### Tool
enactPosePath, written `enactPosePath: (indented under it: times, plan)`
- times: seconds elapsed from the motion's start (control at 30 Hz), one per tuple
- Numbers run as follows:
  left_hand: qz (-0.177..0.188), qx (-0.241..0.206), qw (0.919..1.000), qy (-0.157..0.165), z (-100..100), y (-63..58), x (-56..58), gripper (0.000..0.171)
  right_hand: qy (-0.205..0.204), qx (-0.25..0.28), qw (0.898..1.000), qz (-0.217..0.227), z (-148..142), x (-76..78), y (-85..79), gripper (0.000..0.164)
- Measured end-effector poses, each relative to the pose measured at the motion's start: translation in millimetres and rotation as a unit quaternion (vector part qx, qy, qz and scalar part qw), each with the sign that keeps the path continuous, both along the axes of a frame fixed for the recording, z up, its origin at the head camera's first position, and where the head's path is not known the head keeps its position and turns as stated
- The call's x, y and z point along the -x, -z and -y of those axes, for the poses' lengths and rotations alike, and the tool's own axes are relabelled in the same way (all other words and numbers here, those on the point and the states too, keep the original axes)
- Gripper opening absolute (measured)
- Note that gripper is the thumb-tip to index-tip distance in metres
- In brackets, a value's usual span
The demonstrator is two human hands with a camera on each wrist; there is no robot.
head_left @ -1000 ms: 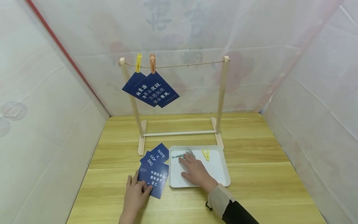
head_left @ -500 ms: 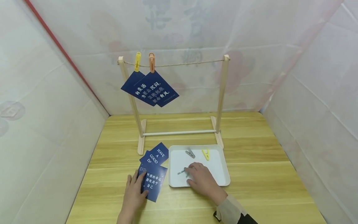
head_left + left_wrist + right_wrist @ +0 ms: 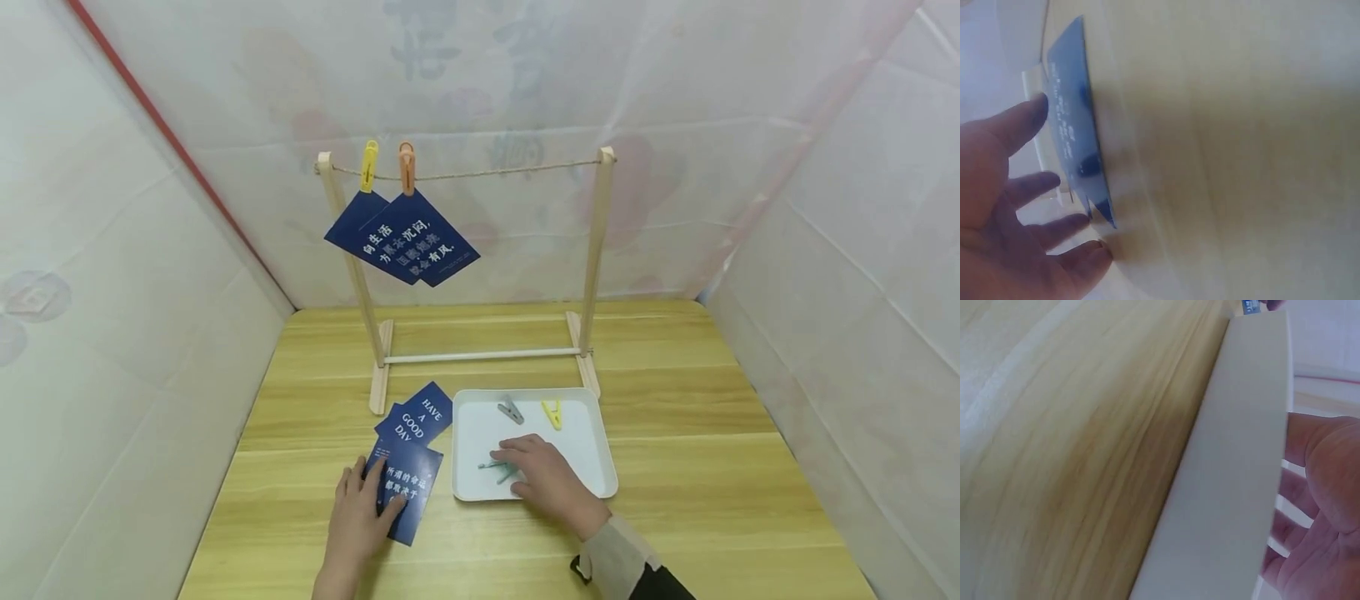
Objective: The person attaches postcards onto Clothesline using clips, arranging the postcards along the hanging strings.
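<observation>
My left hand (image 3: 356, 517) lies at the left side of a blue printed card (image 3: 411, 487), its spread fingers and thumb over the card's edge. In the left wrist view the card (image 3: 1075, 106) lies flat beyond the thumb. Over the white tray (image 3: 609, 467), my right hand (image 3: 551, 479) has its fingertips at a pale green clothespin (image 3: 506, 471), which it partly covers. The right wrist view shows the tray's outer wall (image 3: 1210, 462) hiding those fingertips. A grey clothespin (image 3: 511, 410) and a yellow clothespin (image 3: 552, 414) lie at the tray's back.
More blue cards (image 3: 420, 414) lie partly under the near card. Behind stands a wooden rack (image 3: 596, 250) with a string (image 3: 502, 172). A yellow clothespin (image 3: 369, 167) and an orange clothespin (image 3: 407, 169) hang two overlapping blue cards (image 3: 427, 250) on it.
My right hand has drawn the green clothespin from the tray's back left toward its front. My left hand has slid the top card a little left and toward me, its fingers spreading.
</observation>
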State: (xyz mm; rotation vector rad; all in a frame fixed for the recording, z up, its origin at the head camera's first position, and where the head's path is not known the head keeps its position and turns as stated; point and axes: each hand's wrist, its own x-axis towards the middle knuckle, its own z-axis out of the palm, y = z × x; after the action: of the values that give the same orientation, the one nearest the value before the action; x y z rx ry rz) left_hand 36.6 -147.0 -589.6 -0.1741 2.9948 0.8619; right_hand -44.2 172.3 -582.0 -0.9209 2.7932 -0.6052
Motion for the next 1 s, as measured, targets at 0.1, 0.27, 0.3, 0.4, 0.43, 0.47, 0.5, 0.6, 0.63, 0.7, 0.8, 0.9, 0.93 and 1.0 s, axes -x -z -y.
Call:
enactPosePath:
  times: [0.1, 0.27, 0.3, 0.4, 0.43, 0.47, 0.5, 0.6, 0.63, 0.7, 0.8, 0.9, 0.93, 1.0]
  plan:
    - [0.001, 0.018, 0.9998, -0.004, -0.2, 2.2, -0.7, 0.086, -0.007, 0.005, 1.0, 0.006, 2.2, 2.3, 3.4, 0.055]
    - [-0.031, 0.028, 0.9991, -0.008, 1.1, 2.7, -1.6, 0.093, -0.003, 0.014, 1.0, 0.005, 5.0, 5.4, 7.7, 0.057]
    - [-0.04, 0.027, 0.9988, -0.01, 1.5, 2.8, -1.7, 0.093, 0.0, 0.014, 1.0, 0.005, 5.4, 5.8, 8.1, 0.057]
    - [-0.058, 0.015, 0.998, -0.019, 2.7, 2.2, -2.4, 0.09, 0.009, 0.011, 1.0, 0.006, 6.4, 7.2, 9.8, 0.057]
    - [-0.058, 0.01, 0.998, -0.023, 3.1, 1.9, -2.5, 0.09, 0.012, 0.009, 1.0, 0.008, 6.6, 7.5, 10.4, 0.057]
    - [-0.058, 0.005, 0.998, -0.025, 3.4, 1.7, -2.4, 0.089, 0.015, 0.008, 1.0, 0.011, 6.8, 7.6, 10.5, 0.057]
    - [-0.053, -0.001, 0.9982, -0.028, 3.6, 1.3, -2.1, 0.089, 0.018, 0.008, 1.0, 0.014, 7.0, 7.8, 10.6, 0.056]
    - [-0.034, -0.019, 0.9986, -0.035, 4.0, -0.3, -1.0, 0.088, 0.026, 0.008, 0.999, 0.025, 7.0, 8.0, 11.2, 0.053]
    - [-0.026, -0.026, 0.9986, -0.038, 4.3, -0.7, -0.4, 0.088, 0.029, 0.009, 0.999, 0.029, 6.8, 7.9, 11.7, 0.051]
    - [-0.008, -0.038, 0.9983, -0.043, 5.0, -1.1, 0.7, 0.089, 0.034, 0.012, 0.999, 0.035, 6.3, 7.7, 12.4, 0.046]
    - [0.011, -0.055, 0.997, -0.053, 6.8, -1.5, 1.5, 0.09, 0.042, 0.01, 0.998, 0.036, 4.6, 7.2, 14.7, 0.04]
    - [0.012, -0.065, 0.9959, -0.062, 9.2, -1.0, 1.3, 0.091, 0.049, 0.013, 0.998, 0.029, 2.3, 5.4, 16.1, 0.039]
    - [0.011, -0.065, 0.9958, -0.063, 9.9, -0.9, 1.1, 0.092, 0.053, 0.019, 0.998, 0.025, 1.6, 4.4, 15.8, 0.039]
    - [0.013, -0.063, 0.9957, -0.067, 11.2, -0.8, 0.9, 0.093, 0.063, 0.031, 0.997, 0.018, 0.4, 2.3, 14.8, 0.04]
